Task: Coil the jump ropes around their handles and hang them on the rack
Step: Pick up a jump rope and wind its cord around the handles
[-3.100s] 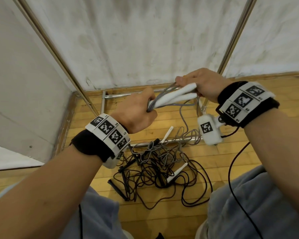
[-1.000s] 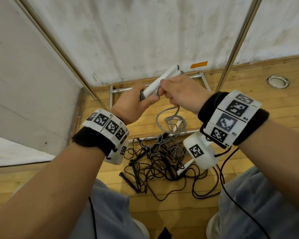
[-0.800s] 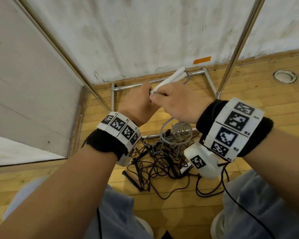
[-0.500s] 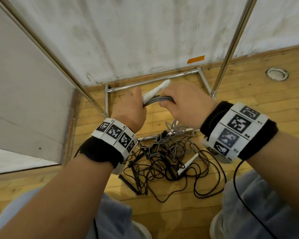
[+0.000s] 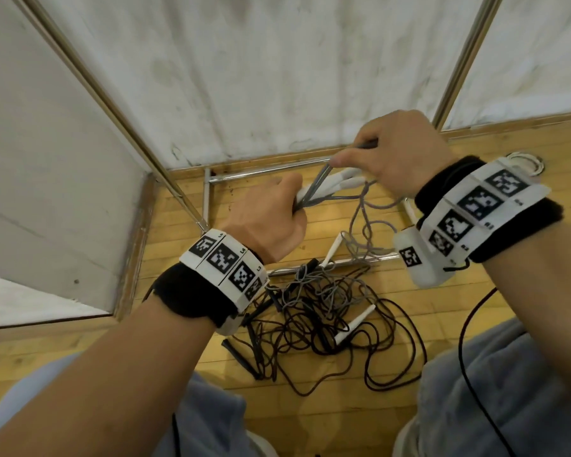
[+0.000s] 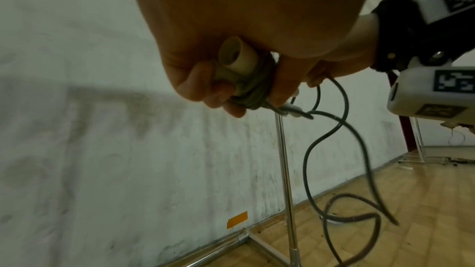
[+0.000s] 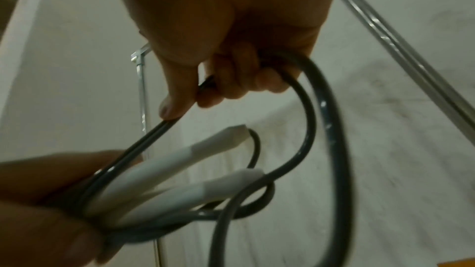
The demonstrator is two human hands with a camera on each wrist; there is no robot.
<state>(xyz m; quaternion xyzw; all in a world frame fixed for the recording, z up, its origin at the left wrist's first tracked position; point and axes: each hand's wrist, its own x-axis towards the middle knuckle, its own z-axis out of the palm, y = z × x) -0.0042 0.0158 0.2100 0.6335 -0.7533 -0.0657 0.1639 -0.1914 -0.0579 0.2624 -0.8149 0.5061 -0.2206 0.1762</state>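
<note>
where head view hides it, left wrist shows handles' (image 6: 235,59) hollow ends, cord-wrapped (image 6: 257,90)

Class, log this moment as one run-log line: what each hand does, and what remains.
left hand: grips white handles | right hand: winds grey rope around them | floor: tangled ropes remain

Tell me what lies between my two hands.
In the head view, the white handles and taut grey rope span from the left hand to the right hand.
</note>
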